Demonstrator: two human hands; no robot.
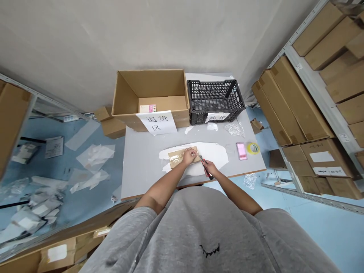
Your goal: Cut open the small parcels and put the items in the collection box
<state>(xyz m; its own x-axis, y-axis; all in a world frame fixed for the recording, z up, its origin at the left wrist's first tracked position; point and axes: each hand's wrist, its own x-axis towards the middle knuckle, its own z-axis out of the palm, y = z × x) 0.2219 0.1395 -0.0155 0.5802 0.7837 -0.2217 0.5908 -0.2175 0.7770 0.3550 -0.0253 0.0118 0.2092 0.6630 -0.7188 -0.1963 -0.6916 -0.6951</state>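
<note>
My left hand (189, 156) rests on a small taped cardboard box (175, 157), fingers curled in near its right end. Whether those fingers pinch anything is too small to make out. In my right hand (210, 169) is a red and black utility knife (205, 167), its tip pointing up and left toward the box's right end. Beneath the box and knife lies a white sheet (218, 152) with rounded edges on the grey table (136, 163).
Behind stand a large open carton (125, 120) with a small box (147, 109) inside and a black crate (193, 117). A pink-screened phone (242, 151), yellow tape roll (253, 148) and bubble wrap (234, 129) lie at right. Boxed shelves (315, 76) flank the table.
</note>
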